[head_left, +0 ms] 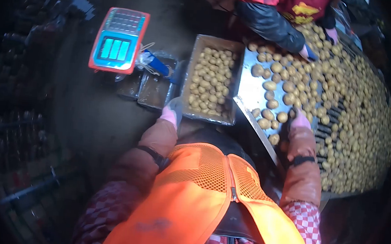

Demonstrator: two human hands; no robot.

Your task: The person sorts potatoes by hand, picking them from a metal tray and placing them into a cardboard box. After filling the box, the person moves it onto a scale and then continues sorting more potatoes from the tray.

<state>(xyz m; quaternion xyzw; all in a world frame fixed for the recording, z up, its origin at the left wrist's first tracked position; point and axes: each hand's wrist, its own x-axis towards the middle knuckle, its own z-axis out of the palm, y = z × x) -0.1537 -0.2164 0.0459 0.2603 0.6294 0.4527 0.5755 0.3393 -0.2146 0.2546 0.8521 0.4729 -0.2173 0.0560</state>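
My left hand point(174, 110), in a pink and grey glove, is closed at the near left corner of a plastic-lined crate point(211, 119). Inside the crate lies a layer of small potatoes point(210, 79). My right hand point(298, 119), gloved in pink with dark fingers, reaches over a metal sorting tray point(249, 90). Its fingers are loosely apart, right beside several loose potatoes point(282, 117), and partly hidden by the back of the hand.
A red-framed scale display point(114, 51) stands left of the crate, near a blue post point(156, 64). A large heap of potatoes point(360, 130) covers the slatted surface at right. Across the tray, a co-worker's gloved hand point(309, 53) touches potatoes. The tray's raised metal edge point(255, 126) faces me.
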